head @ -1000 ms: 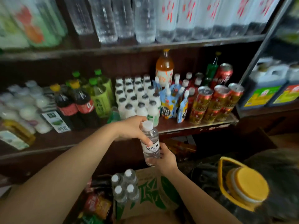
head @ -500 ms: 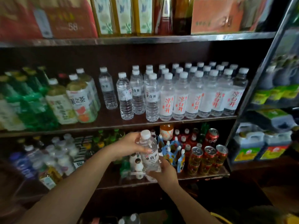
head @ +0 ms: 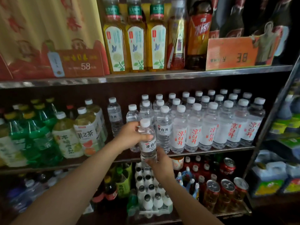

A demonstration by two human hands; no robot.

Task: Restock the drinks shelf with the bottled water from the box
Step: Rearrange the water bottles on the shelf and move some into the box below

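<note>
A clear water bottle (head: 147, 143) with a white cap and a white label stands upright in the air, in front of the middle shelf (head: 211, 151). My left hand (head: 132, 135) grips its shoulder, just under the cap. My right hand (head: 159, 163) holds its lower part from below. Behind it, several rows of matching bottled water (head: 194, 125) fill the right part of that shelf. The box is out of view.
Green and tea bottles (head: 68, 132) crowd the left of the middle shelf. The shelf above it holds yellow tea bottles (head: 135, 43) and price cards. White-bottled drinks (head: 149, 189) and red cans (head: 225, 192) sit below. A metal upright (head: 274, 111) bounds the right side.
Both hands have raised the bottle from just above the box to the level of the middle shelf. The view tilted up, so the box and the yellow-capped jug dropped out of sight.
</note>
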